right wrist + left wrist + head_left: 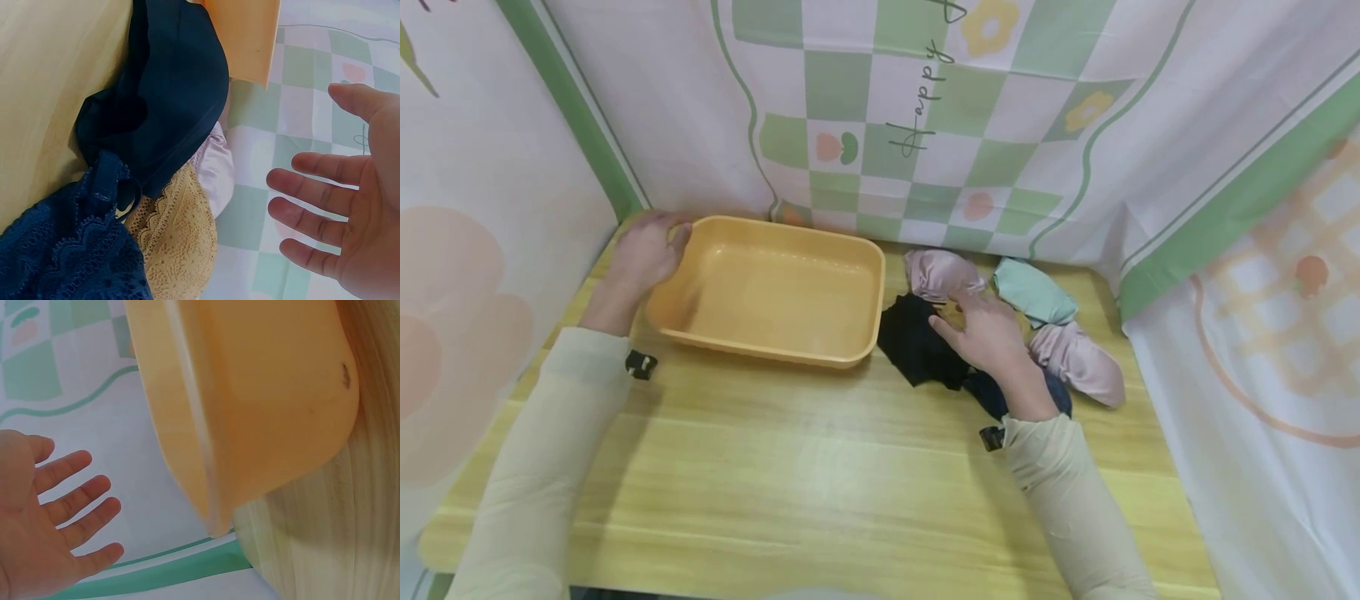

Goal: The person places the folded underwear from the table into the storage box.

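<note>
A yellow plastic tub (767, 292) stands at the back left of the table with bare insides. My left hand (646, 250) is at its far left corner, and the left wrist view shows the fingers spread beside the rim, holding nothing. My right hand (996, 337) hovers over a pile of clothing with its fingers extended. Beneath and around it are a black garment (169, 81), a mustard lace bra (181, 244) and a navy lace bra (81, 237). Two pale pink bundles (1078, 364) and a mint-green bundle (1036, 292) lie around the pile.
The wooden table (820, 475) stretches in front of the tub and the pile. A printed curtain (917, 158) hangs right behind them, with cloth walls on the left and right sides.
</note>
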Demonstrator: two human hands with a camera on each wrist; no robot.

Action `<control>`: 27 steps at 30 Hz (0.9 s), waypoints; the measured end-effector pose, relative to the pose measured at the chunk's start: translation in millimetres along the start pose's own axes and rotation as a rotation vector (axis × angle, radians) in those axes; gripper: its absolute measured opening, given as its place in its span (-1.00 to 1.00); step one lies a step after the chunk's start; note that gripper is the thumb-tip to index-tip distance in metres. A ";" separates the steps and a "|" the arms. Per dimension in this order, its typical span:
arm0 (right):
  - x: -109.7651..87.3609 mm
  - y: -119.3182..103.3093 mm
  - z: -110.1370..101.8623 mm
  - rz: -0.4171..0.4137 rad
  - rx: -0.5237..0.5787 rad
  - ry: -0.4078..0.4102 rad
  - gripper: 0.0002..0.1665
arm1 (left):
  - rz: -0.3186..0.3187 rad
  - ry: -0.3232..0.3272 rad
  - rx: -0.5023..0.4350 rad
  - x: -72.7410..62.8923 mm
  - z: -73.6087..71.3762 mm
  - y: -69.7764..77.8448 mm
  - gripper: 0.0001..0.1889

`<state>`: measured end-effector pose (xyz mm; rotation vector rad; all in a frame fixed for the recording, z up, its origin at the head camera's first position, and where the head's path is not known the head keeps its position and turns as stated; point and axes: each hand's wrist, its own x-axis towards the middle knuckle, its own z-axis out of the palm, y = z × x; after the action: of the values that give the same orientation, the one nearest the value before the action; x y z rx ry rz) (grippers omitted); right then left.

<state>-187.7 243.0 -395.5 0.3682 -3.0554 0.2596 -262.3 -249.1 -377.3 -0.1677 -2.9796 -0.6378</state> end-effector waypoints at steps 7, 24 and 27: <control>-0.5 0.4 4.2 -0.018 -0.005 0.034 -0.23 | -0.009 0.015 -0.018 1.1 2.1 -4.1 -0.45; -2.4 -1.9 9.8 -0.007 0.002 -0.012 -0.16 | -0.033 0.012 -0.023 1.7 6.8 -17.8 -0.46; -2.7 -2.6 11.0 -0.004 0.006 -0.024 -0.15 | -0.034 0.013 -0.020 2.0 8.1 -20.3 -0.46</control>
<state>-184.8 239.3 -406.1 0.3807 -3.0774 0.2662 -267.4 -264.0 -392.7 -0.1143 -2.9704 -0.6704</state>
